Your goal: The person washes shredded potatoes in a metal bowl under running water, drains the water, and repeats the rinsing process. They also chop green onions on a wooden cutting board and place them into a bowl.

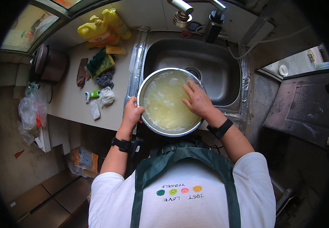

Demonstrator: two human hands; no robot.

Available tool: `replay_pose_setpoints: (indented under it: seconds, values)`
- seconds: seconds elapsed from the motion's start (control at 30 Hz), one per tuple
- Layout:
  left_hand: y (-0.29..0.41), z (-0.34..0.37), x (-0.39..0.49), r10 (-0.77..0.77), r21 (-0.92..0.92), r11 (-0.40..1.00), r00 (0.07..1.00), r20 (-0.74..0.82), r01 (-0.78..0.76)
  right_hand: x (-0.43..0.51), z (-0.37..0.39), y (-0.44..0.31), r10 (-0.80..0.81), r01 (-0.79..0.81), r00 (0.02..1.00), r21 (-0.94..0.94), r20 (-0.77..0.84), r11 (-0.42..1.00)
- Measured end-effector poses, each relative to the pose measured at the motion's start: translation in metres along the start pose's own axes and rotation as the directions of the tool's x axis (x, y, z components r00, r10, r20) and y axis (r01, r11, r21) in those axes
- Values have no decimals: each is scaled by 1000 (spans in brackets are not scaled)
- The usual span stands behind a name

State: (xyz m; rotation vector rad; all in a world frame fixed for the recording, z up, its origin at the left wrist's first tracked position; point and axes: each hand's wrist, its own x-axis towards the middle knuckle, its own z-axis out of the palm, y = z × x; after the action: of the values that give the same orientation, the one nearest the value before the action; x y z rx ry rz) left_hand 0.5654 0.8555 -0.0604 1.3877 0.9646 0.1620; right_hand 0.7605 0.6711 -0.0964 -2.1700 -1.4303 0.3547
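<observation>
A round metal basin [172, 134] of cloudy, pale yellow-green water with foam at its edge stands over the front left part of a stainless steel sink [221, 71]. My left hand [133, 111] grips the basin's left rim, thumb on top. On the right side my right hand [197, 99] reaches over the rim with fingers spread, the fingertips at or in the water; it holds nothing that I can see. What lies under the cloudy water is hidden.
Left of the sink, the counter bears a green-and-yellow sponge [104, 67], a dark mesh scourer [105, 79], a green-handled peeler [93, 94], a crumpled white cloth [106, 96] and yellow bottles [96, 32]. A rice cooker [48, 64] stands farther left. The faucet [182, 18] overhangs the sink's back.
</observation>
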Motion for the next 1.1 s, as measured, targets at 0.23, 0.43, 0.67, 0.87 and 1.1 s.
replay_pose_setpoints:
  seconds: [0.23,0.43,0.67,0.87,1.1]
  values:
    - [-3,0,0,-1,-6,1000,1000,-3,1,9,-1,-3,65,-67,997,60,35,996]
    - [-7,-3,-1,-1,46,999,1000,6,1,15,-20,-10,-81,36,960,169,269,985]
    - [-12,-3,-1,14,1,1000,1000,-5,-14,19,-32,-3,-200,201,977,10,-76,979]
    - [-11,-2,-2,8,-1,1000,1000,-25,-8,17,-12,10,-211,200,976,-177,-50,964]
    - [-12,-3,-3,8,32,999,999,-34,-7,14,-14,20,-161,172,973,53,-164,984]
